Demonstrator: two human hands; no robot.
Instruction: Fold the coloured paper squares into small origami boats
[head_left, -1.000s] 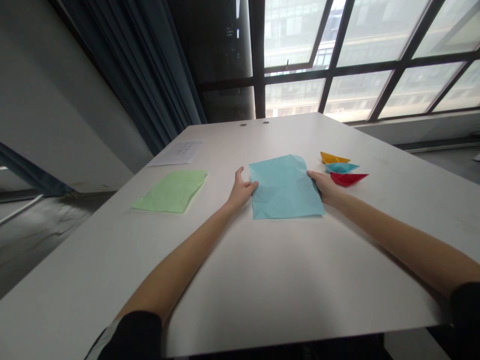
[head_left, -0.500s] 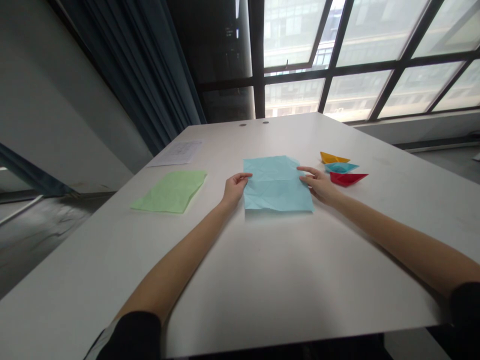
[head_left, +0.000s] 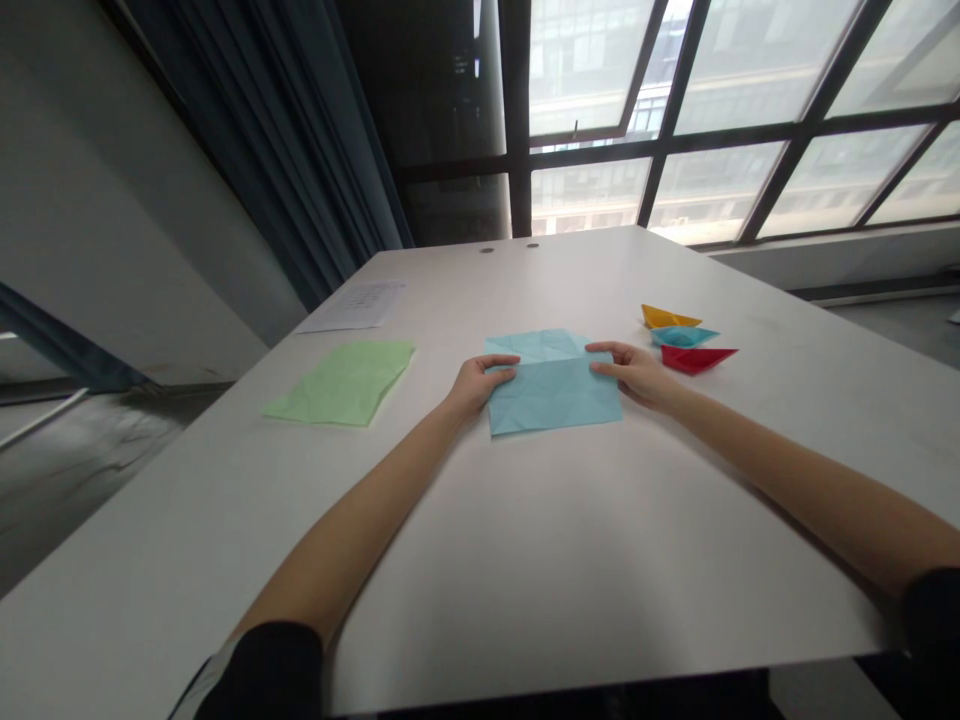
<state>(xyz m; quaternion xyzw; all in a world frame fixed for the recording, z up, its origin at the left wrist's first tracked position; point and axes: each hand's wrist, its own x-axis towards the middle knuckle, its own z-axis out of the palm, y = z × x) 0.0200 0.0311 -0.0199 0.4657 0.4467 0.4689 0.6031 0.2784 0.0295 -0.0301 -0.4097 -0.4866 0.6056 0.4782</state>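
Observation:
A creased light-blue sheet of paper (head_left: 556, 396) is held between my two hands over the white table. It bends along a crease across its middle, the near half sloping down toward me and the far half lying behind the ridge. My left hand (head_left: 480, 383) pinches its left edge near the crease, thumb and fingers closed on the paper. At the right edge my right hand (head_left: 634, 372) grips it in the same way. Just beyond my right hand lie three folded paper boats: a red one (head_left: 694, 360), a blue one (head_left: 684, 336) and a yellow one (head_left: 669, 318).
A light-green sheet of paper (head_left: 343, 383) lies left of my left hand. Farther back on the left is a white printed page (head_left: 354, 307). The white table (head_left: 570, 560) reaches toward the window, with a blue curtain (head_left: 300, 150) at the left.
The blue sheet was flatter; now it is bent up along its middle crease. Both hands have shifted their hold to the crease, fingers closing on the edges. The boats and green sheet stay put.

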